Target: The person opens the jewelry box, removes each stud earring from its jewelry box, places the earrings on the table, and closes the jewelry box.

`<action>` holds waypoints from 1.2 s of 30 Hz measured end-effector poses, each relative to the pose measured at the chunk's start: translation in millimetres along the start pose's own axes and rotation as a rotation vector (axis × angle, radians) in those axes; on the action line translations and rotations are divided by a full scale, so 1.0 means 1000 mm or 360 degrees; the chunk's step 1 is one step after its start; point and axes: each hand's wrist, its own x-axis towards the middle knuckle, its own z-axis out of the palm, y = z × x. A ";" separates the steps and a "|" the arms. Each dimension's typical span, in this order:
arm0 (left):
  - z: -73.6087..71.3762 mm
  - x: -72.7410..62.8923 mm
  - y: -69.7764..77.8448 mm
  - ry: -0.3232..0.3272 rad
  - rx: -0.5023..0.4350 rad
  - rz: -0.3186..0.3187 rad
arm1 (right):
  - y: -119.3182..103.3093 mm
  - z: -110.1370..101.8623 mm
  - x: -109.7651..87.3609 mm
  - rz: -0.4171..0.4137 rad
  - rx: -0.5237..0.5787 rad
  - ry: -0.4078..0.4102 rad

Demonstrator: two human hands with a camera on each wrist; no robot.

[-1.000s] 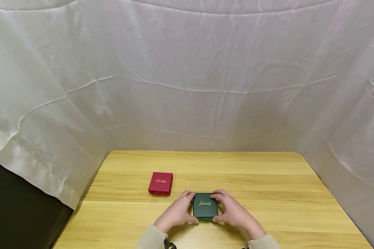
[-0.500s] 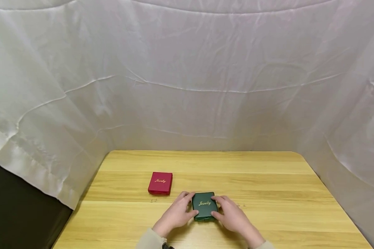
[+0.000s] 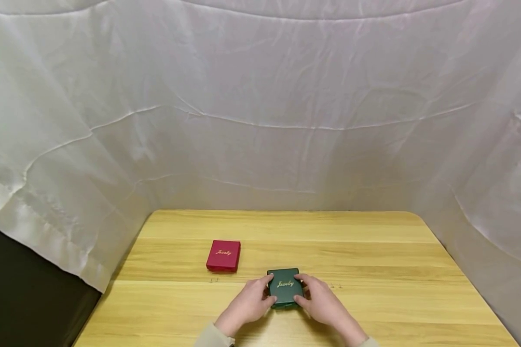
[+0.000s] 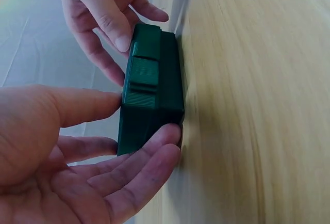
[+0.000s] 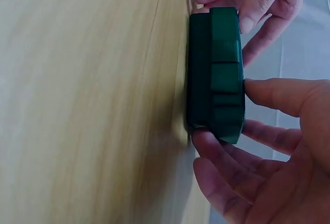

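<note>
A dark green jewelry box (image 3: 285, 285) with gold "Jewelry" lettering lies between my hands near the front of the table, lid shut. My left hand (image 3: 251, 302) grips its left side, thumb at the near corner of the lid and index finger at the far corner. On the opposite side my right hand (image 3: 323, 301) holds it the same way. Both wrist views show a ribbed green ribbon bow (image 4: 144, 74) along the box's near side, with fingers (image 5: 221, 154) reaching under its ends, close over the wood.
A red jewelry box (image 3: 224, 255) sits farther back to the left. Two tiny metal pieces (image 3: 214, 280) lie just in front of it, and two similar ones (image 3: 336, 286) beyond my right hand. Pale cloth (image 3: 260, 159) hangs around the wooden table (image 3: 373, 246).
My thumbs have moved from the box's near side up onto the lid's near corners. The green box has turned slightly, and my left index finger has come down its left edge toward me.
</note>
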 end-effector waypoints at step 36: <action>0.033 0.073 0.045 0.0090 -0.0125 0.0098 | 0.051 -0.070 0.016 0.0263 0.0131 0.0320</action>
